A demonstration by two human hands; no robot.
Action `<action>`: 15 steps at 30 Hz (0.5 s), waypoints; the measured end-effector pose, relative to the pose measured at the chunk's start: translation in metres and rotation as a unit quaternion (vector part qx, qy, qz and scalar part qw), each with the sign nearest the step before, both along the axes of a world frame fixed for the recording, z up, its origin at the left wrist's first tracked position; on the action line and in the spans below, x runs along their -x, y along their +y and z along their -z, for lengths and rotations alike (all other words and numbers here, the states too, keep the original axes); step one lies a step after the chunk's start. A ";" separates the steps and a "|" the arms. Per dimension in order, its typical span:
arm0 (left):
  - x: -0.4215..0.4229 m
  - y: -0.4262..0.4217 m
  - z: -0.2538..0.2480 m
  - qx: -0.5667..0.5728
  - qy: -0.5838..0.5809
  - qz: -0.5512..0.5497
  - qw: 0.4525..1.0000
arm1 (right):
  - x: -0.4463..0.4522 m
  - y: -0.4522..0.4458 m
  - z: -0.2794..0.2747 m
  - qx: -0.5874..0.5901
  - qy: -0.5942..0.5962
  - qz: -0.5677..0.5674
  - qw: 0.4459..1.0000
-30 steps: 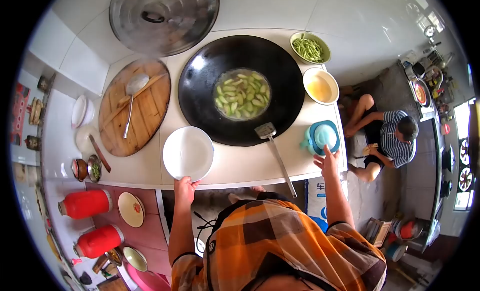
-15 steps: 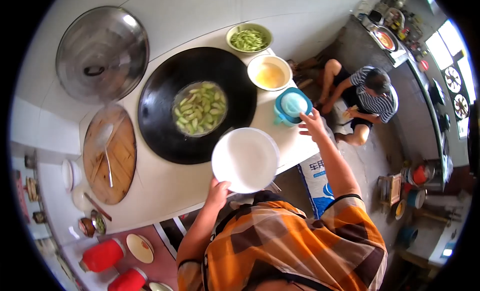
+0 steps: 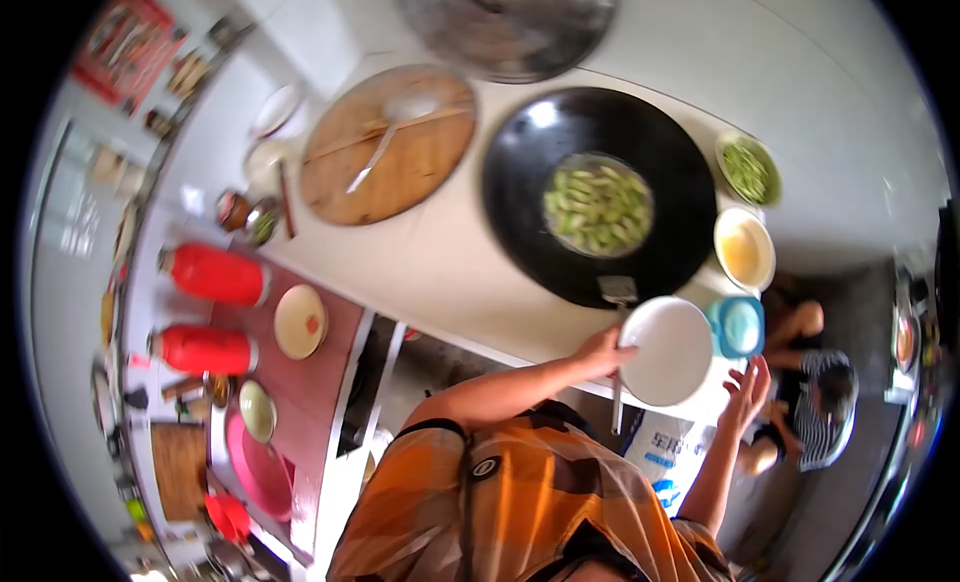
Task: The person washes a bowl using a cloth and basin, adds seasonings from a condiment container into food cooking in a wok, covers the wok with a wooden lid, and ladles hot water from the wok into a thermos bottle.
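Observation:
My left hand [image 3: 603,354] grips the rim of a white bowl [image 3: 668,352], which shows its inside toward me. My right hand [image 3: 748,390] has its fingers apart and holds nothing; it is just below a blue container with a pale domed top [image 3: 740,327]. Behind the bowl, a black wok [image 3: 510,202] holds pale green vegetable pieces [image 3: 598,207] in liquid. A metal spatula [image 3: 618,290] leans over the wok's near edge, its handle partly hidden by the bowl and my left hand.
Beyond the blue container are a bowl of yellowish liquid [image 3: 742,250] and a bowl of green strips [image 3: 748,172]. Left of the wok lies a round wooden board [image 3: 390,167] with a ladle [image 3: 370,164]. A lid [image 3: 510,27] leans behind. Another person [image 3: 828,402] sits low at right.
My view has swung toward the left, so the counter appears shifted right and turned. My left hand still holds the white bowl. My right hand is now slightly lower relative to the blue container.

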State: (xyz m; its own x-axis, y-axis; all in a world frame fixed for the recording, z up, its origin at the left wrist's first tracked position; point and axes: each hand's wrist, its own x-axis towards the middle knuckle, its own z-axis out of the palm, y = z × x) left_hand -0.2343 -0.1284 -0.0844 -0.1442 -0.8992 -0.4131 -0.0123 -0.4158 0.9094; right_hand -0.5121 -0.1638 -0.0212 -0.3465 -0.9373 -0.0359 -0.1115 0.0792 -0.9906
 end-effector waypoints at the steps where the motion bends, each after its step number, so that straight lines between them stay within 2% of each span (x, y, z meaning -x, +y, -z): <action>1: -0.007 0.001 -0.026 0.017 -0.054 0.008 0.998 | -0.014 -0.001 -0.004 0.030 -0.001 -0.015 0.999; 3: -0.022 0.014 -0.033 0.057 -0.101 -0.015 0.993 | -0.059 0.004 -0.030 0.089 0.005 -0.060 0.994; 5: -0.050 0.037 -0.023 0.093 -0.057 -0.048 0.993 | -0.094 0.008 -0.039 0.137 0.019 -0.140 0.980; 6: -0.074 0.052 -0.021 0.072 -0.053 -0.029 0.996 | -0.111 0.009 -0.041 0.146 0.040 -0.179 0.972; 8: -0.124 0.097 0.005 0.134 -0.052 -0.084 0.986 | -0.156 0.017 -0.047 0.149 0.035 -0.204 0.967; 9: -0.155 0.124 0.006 0.112 -0.029 -0.105 0.988 | -0.178 0.020 -0.046 0.138 0.027 -0.216 0.966; 10: -0.186 0.153 -0.032 0.011 -0.018 -0.160 0.987 | -0.197 0.024 -0.043 0.131 0.026 -0.249 0.959; 11: -0.214 0.184 -0.020 -0.024 0.015 -0.211 0.977 | -0.217 0.027 -0.039 0.131 0.029 -0.274 0.952; 12: -0.239 0.216 -0.021 -0.035 0.045 -0.289 0.956 | -0.238 0.032 -0.034 0.111 0.036 -0.292 0.949; 13: -0.263 0.242 -0.015 -0.093 0.055 -0.388 0.915 | -0.259 0.036 -0.031 0.093 0.046 -0.308 0.946; 14: -0.299 0.279 0.025 -0.063 0.072 -0.374 0.922 | -0.281 0.039 -0.027 0.086 0.041 -0.334 0.938; 15: -0.310 0.293 -0.017 -0.144 0.135 -0.568 0.799 | -0.304 0.040 -0.023 0.089 0.049 -0.375 0.922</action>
State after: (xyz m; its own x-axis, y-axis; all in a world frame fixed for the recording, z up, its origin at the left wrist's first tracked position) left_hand 0.0758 0.1641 -0.0679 0.5788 -0.3860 -0.7183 0.7023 -0.2117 0.6797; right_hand -0.2079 -0.1234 0.0020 0.4067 -0.9029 0.1388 -0.1584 -0.2194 -0.9627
